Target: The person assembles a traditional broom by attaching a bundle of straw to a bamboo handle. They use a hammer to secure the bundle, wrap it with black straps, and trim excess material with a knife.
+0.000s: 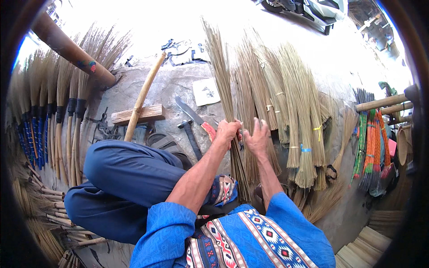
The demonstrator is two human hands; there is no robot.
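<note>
My left hand (229,131) is closed around a tall, loose bundle of thin broom sticks (217,62), which stands nearly upright between my knees and spreads at its top. Just right of it, my right hand (258,136) is raised with its fingers apart, close beside the bundle. Whether a fine strand lies at its thumb is too small to tell. A machete (190,110) with a red handle lies on the ground left of my left hand. Next to it is a hammer (191,136) with a dark handle.
More stick bundles (295,111) lie to the right, some with coloured ties. Finished brooms (60,116) line the left side. A wooden block (138,115), a bamboo pole (144,98) and a paper sheet (206,91) are ahead. A parked motorbike (308,13) stands at the back.
</note>
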